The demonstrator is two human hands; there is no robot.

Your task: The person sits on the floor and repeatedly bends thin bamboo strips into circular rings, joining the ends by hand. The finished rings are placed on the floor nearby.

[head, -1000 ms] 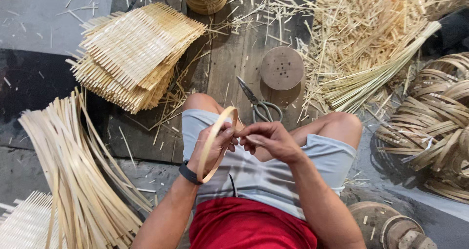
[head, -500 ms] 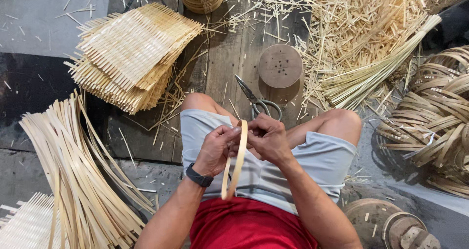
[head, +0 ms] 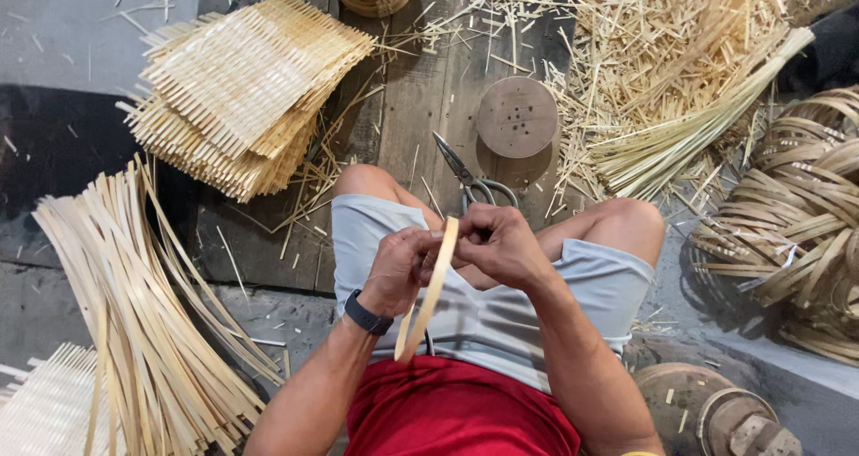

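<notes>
Item: bamboo strip (head: 429, 286), pale, bent into a narrow loop, standing on edge above the lap, between the knees; its upper end is sitting between both hands, its lower curve is hanging toward the red shirt (head: 456, 411).
Left hand (head: 398, 268): fingers are closing on the strip's upper part from the left; a dark wrist band (head: 368, 314) is sitting on the wrist.
Right hand (head: 501, 241): fingers are pinching the strip's top end from the right, curled tight.
Surroundings: shears (head: 470, 183) are lying on the wooden board just beyond the hands; a round wooden block (head: 517, 116) is standing beyond them; a stack of woven mats (head: 242, 89) is lying to the upper left; a bundle of long flat strips (head: 134, 304) is fanning out at left; a sheaf of thin splints (head: 689, 138) and loose offcuts are lying at upper right; coiled bamboo hoops (head: 796, 214) are piling up at far right.
</notes>
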